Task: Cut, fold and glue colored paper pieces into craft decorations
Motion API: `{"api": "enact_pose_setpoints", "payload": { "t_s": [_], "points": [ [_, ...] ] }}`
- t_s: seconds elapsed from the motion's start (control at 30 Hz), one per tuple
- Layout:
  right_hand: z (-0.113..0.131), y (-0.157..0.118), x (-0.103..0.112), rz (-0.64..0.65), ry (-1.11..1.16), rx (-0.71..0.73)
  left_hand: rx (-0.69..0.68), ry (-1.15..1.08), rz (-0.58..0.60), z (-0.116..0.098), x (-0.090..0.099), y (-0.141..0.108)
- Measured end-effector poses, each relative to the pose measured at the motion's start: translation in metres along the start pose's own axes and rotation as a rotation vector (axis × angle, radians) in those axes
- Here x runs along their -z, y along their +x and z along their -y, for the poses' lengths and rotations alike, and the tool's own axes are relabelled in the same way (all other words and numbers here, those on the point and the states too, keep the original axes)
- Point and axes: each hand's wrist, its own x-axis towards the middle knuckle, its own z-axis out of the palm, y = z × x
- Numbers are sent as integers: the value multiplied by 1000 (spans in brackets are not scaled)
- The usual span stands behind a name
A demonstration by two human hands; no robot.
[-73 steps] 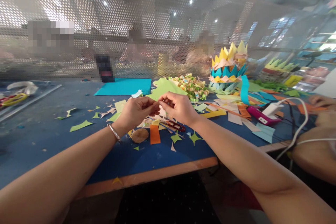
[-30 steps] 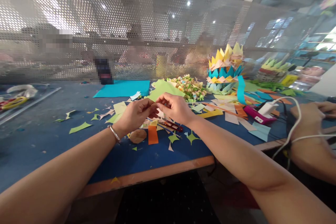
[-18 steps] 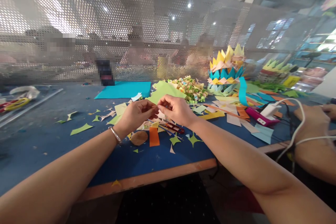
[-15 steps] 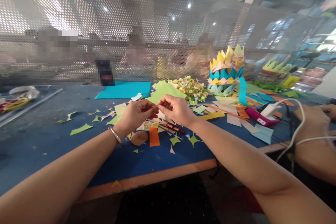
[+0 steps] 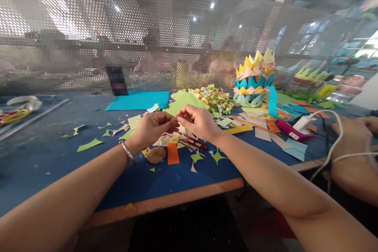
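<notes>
My left hand (image 5: 156,126) and my right hand (image 5: 197,123) meet fingertip to fingertip over the scraps on the blue table (image 5: 132,187). Both are closed in a pinch; whatever lies between the fingers is hidden or too small to name. Just below them are an orange paper strip (image 5: 173,153), a round brown piece (image 5: 156,155) and a dark red tool (image 5: 196,143), partly covered by scraps. Green star-shaped offcuts (image 5: 218,157) lie near my right wrist. Behind my hands is a light green paper sheet (image 5: 186,101), beside a pile of small folded paper pieces (image 5: 214,98).
A tiered paper crown-like piece (image 5: 254,78) stands at the back right. Nearer are a magenta power strip (image 5: 293,130) and a white cable (image 5: 339,126), close to another person's arm (image 5: 351,153). A blue sheet (image 5: 138,100) lies back left, before a perforated screen (image 5: 132,19).
My hands stay pinched together in nearly the same spot, with only a tiny shift of the fingers. The view has moved slightly; the objects on the table lie as before.
</notes>
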Motion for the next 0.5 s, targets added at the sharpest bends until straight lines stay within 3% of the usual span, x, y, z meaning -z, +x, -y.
{"api": "enact_pose_setpoints", "payload": {
  "t_s": [0.5],
  "points": [
    [1, 0, 1, -12, -12, 40, 5, -77, 9, -2, 0, -1]
  ]
}}
